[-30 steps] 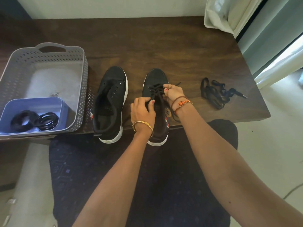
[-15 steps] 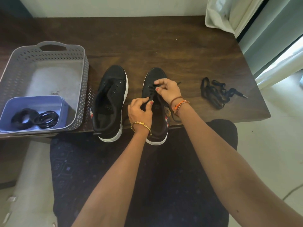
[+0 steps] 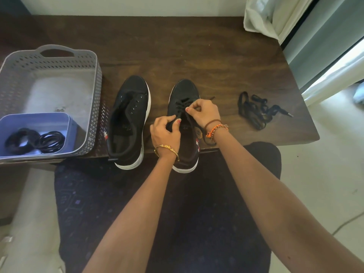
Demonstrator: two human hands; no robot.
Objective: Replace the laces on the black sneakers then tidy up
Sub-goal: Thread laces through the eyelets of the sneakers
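Two black sneakers with white soles stand side by side at the near edge of a dark wooden table [image 3: 197,52]. The left sneaker [image 3: 129,119] has bare eyelets and no lace. The right sneaker [image 3: 184,91] has a black lace [image 3: 182,104] threaded across its front eyelets. My left hand [image 3: 164,133] pinches the lace at the shoe's left side. My right hand [image 3: 202,113] pinches the lace over the tongue. A loose pile of black laces [image 3: 256,111] lies on the table to the right.
A grey perforated basket [image 3: 59,62] sits at the left, holding a blue tub [image 3: 59,120] with coiled black laces [image 3: 35,139]. A white cloth [image 3: 275,16] hangs at the back right. My dark-clothed lap lies below the table edge.
My right hand has moved slightly right and back over the tongue, drawing the lace. My left hand keeps its pinch at the shoe's left side. The shoes have not moved.
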